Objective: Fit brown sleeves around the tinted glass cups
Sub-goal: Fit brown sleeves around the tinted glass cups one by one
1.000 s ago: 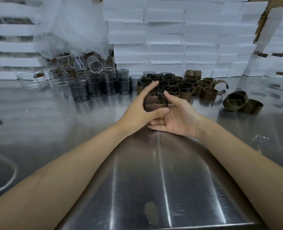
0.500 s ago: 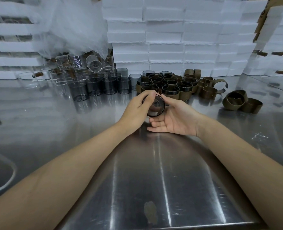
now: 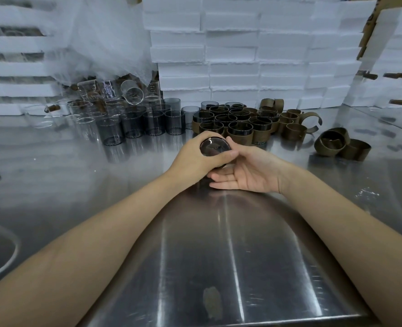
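Note:
My left hand (image 3: pixel 196 156) grips a tinted glass cup (image 3: pixel 213 148) around its side, the cup's round base turned up towards me. My right hand (image 3: pixel 249 171) lies palm up beside and under it, thumb touching the cup, fingers straight beneath my left hand. Any sleeve on this cup is hidden by my fingers. Behind stand several tinted cups wearing brown sleeves (image 3: pixel 240 131). Bare tinted cups (image 3: pixel 154 121) stand to their left. Loose brown sleeves (image 3: pixel 332 142) lie at the right.
The steel table (image 3: pixel 218 244) carries clear glass beakers (image 3: pixel 82 109) at the back left under plastic wrap (image 3: pixel 105 43). White foam boxes (image 3: pixel 254 48) are stacked along the back. A glass rim (image 3: pixel 13 253) shows at the left edge.
The cup turned over in my hands, from its open mouth facing me to its base facing me. My left fingers closed further round it. Both hands stayed in place.

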A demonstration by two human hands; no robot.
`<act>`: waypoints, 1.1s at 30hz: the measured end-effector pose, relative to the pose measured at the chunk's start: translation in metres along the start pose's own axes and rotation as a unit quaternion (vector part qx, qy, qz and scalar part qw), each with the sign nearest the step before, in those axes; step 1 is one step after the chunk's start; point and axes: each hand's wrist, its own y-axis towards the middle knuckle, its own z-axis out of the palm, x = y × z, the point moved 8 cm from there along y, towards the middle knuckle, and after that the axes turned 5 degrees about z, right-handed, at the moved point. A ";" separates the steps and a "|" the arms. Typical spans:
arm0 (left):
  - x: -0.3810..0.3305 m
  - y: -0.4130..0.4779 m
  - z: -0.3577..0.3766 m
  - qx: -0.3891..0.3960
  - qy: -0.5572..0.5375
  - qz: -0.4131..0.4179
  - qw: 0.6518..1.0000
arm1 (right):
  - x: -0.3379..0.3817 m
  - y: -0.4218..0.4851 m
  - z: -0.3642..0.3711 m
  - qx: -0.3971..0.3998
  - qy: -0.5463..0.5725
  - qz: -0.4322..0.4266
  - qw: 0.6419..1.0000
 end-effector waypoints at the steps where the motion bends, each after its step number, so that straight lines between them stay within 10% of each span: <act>1: -0.001 0.000 0.000 -0.004 0.002 0.000 1.000 | 0.000 0.000 0.000 0.000 -0.002 0.002 1.000; 33: -0.001 0.002 0.005 -0.010 -0.080 0.024 0.996 | -0.001 -0.001 -0.002 0.029 0.068 0.030 0.997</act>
